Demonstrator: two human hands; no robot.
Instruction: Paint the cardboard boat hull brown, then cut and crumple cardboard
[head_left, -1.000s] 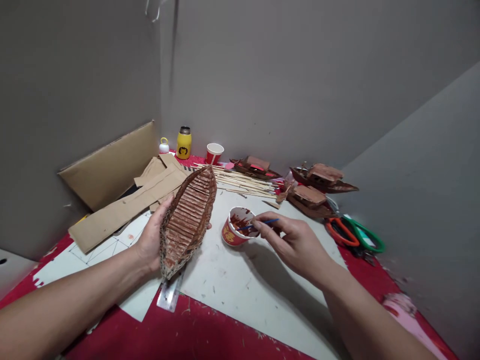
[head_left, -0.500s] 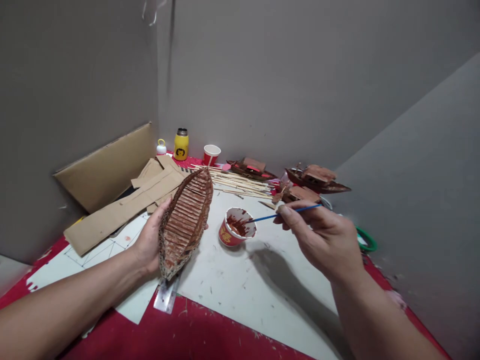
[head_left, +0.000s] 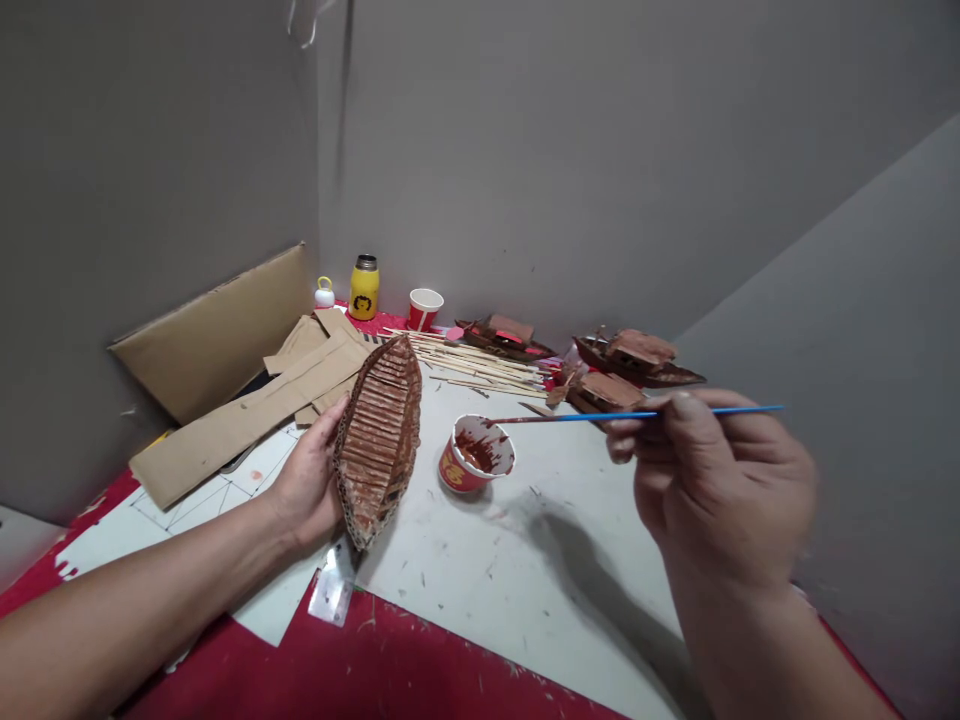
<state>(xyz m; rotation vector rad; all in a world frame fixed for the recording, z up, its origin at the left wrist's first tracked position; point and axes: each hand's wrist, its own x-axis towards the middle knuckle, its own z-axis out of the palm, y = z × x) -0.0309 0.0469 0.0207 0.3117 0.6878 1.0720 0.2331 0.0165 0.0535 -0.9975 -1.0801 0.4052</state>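
Observation:
A brown-painted cardboard model boat, ribbed across its inside, is held tilted up by my left hand. The palm and thumb lie along its left side; the other fingers are hidden behind it. My right hand pinches a thin blue paintbrush between thumb and fingers. The brush lies nearly level, its brown-coated tip just over the rim of a red and white paper cup. Wet brown paint coats the cup's inside. The cup stands upright on white paper, between my two hands.
Finished-looking brown model boats stand at the back right. Thin wooden sticks lie behind the cup. Cardboard strips are piled at left before a leaning cardboard sheet. A yellow bottle and another paper cup stand near the wall.
My right hand has moved right and closer, lifting the brush tip from inside the cup to its rim. The boat in my left hand has turned slightly.

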